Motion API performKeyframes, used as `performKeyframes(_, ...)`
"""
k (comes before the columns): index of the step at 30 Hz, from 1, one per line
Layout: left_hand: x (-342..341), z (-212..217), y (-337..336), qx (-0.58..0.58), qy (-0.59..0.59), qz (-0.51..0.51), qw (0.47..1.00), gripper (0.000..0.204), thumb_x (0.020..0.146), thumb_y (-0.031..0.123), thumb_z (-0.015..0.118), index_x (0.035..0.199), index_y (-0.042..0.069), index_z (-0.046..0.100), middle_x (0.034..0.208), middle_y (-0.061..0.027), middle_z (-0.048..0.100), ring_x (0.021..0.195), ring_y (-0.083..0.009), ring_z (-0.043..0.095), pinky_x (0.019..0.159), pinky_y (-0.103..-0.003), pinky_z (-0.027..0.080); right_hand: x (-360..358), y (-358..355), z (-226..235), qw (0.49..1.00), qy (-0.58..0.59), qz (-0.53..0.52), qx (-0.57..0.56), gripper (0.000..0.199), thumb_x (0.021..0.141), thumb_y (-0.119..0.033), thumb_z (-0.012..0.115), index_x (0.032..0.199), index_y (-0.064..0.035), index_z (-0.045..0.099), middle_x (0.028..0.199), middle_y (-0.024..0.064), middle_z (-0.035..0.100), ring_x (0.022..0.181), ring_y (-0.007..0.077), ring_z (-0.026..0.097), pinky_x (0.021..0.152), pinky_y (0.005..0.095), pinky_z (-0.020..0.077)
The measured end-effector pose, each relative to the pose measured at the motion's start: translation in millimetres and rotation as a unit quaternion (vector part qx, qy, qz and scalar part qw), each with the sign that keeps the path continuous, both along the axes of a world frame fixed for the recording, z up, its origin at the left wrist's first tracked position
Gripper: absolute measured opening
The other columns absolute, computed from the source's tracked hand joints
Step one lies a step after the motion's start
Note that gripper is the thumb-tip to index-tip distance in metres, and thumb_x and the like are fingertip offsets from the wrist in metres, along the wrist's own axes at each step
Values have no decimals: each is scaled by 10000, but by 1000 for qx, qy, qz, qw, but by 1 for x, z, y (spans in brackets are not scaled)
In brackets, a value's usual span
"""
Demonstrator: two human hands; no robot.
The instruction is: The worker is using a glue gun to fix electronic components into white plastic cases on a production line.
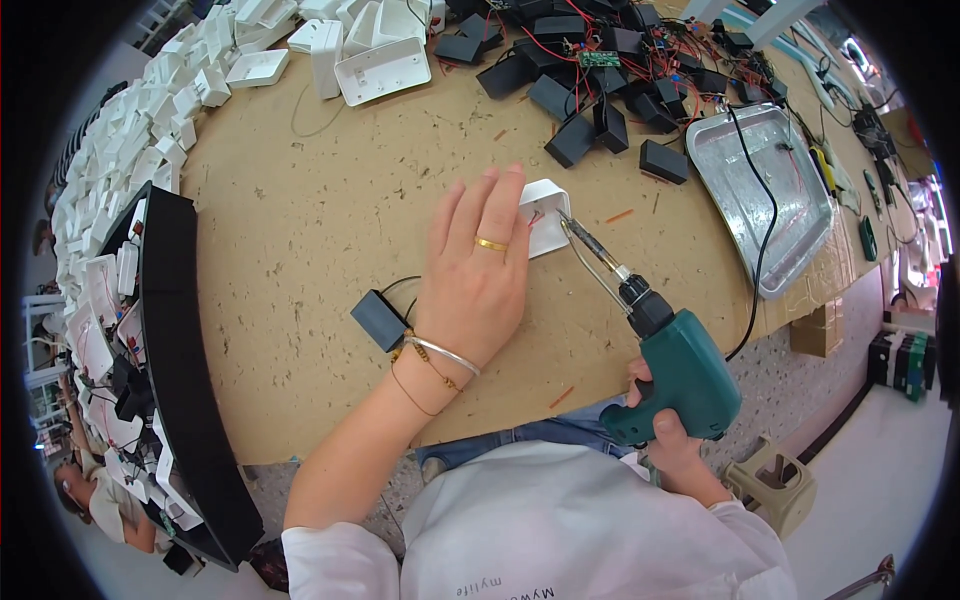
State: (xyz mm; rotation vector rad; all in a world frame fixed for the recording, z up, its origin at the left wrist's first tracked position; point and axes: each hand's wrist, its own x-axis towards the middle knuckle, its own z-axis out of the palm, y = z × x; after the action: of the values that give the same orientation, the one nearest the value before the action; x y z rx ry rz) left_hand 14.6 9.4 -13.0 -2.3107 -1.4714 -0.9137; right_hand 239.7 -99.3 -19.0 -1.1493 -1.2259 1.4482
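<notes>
A small white plastic case [548,232] lies open side up on the table, a bit of red wire inside it. My left hand [475,265] covers its left part and holds it down, fingers stretched forward and the thumb hidden. My right hand [668,430] grips the handle of a green soldering gun [690,375]. Its metal tip and thin curved feed tube reach to the case's right inner edge. Beside my left wrist is a black box [380,321], with a black wire running from it under my hand.
White cases [385,72] are heaped at the far left. Black boxes with wires [570,100] pile up at the back. A metal tray [775,200] stands at right, crossed by the gun's black cord. A black-walled bin [175,370] of wired cases stands left. A beige stool [770,490] is on the floor.
</notes>
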Motion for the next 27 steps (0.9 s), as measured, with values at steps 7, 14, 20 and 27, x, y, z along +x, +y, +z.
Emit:
performKeyframes(7,-1,-10,4,-19,-18,-12,1000,103,757,5,583,851,-19,547,1152,-115,484,924,-264,528,855,-393,408,1,-1,2,999,21,31,-30,608,838,-454,586,1229,-9,451,1047,32,514,849,101,497,742,262,419)
performKeyframes(14,1,-5,3,-37,-18,-7,999,139,791,39,564,872,-71,588,1097,-121,499,967,-262,510,858,-382,403,-12,3,9,999,-22,-29,-39,578,782,-450,634,1089,27,523,1015,111,564,728,140,548,643,284,452)
performKeyframes(20,4,-3,4,-42,-14,3,999,129,791,41,566,859,-66,591,1055,-112,504,977,-251,504,856,-380,397,-13,7,8,998,-40,-38,-32,582,783,-437,636,1105,31,511,1034,111,558,723,135,550,612,269,457)
performKeyframes(27,4,-1,3,-56,-2,14,998,138,800,46,554,876,-64,586,1038,-114,509,984,-243,502,860,-378,393,-14,13,10,998,-38,-42,-21,587,783,-430,640,1122,28,502,1041,107,556,731,123,554,596,255,462)
